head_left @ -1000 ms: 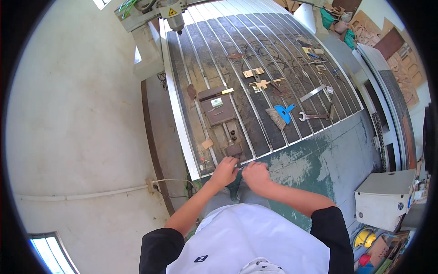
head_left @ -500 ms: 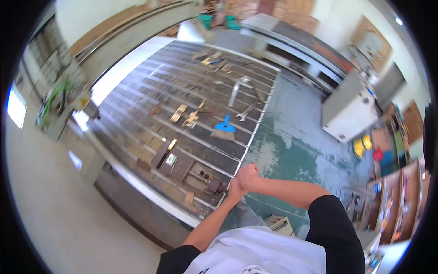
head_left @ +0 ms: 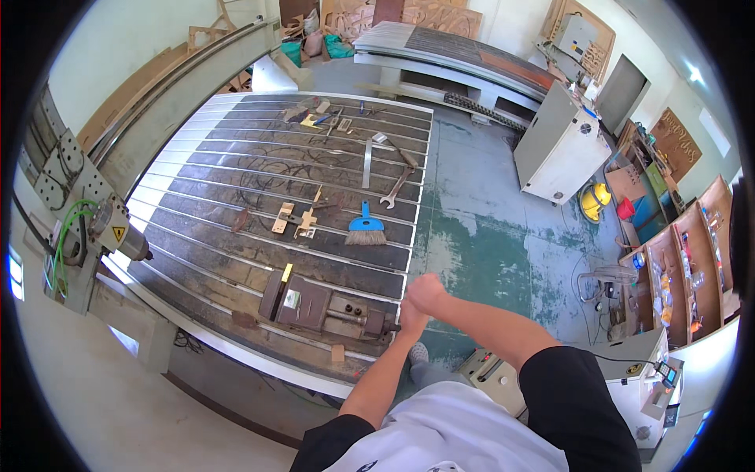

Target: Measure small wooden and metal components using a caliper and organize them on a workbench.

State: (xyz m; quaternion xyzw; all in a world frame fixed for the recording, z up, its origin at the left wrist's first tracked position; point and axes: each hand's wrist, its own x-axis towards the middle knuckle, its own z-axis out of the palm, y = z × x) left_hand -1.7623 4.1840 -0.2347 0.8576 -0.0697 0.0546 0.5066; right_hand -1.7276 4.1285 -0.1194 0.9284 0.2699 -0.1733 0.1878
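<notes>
A brown machine vise (head_left: 307, 303) lies on the slotted bed (head_left: 212, 212), its screw end pointing toward my hands. At that end my left hand (head_left: 412, 318) is closed around the vise handle, which my fingers mostly hide. My right hand (head_left: 426, 293) is a fist just above and against the left, closed on the same handle. A yellow strip (head_left: 286, 273) stands up at the vise's jaw, and a small shiny plate (head_left: 292, 299) rests on its body. Beside the vise, near the bed's front edge, lies a small wooden block (head_left: 337, 353).
Farther up the bed are a blue-handled brush (head_left: 366, 226), a wrench (head_left: 393, 192), a metal square (head_left: 367, 161) and cut wood pieces (head_left: 305, 223). A spindle head (head_left: 118, 230) hangs at the left. A white cabinet (head_left: 562, 143) and yellow vacuum (head_left: 594, 202) stand on the right.
My view has turned and steadied, so the bed and vise sit differently in the picture. Both hands stay closed together at the vise's screw end.
</notes>
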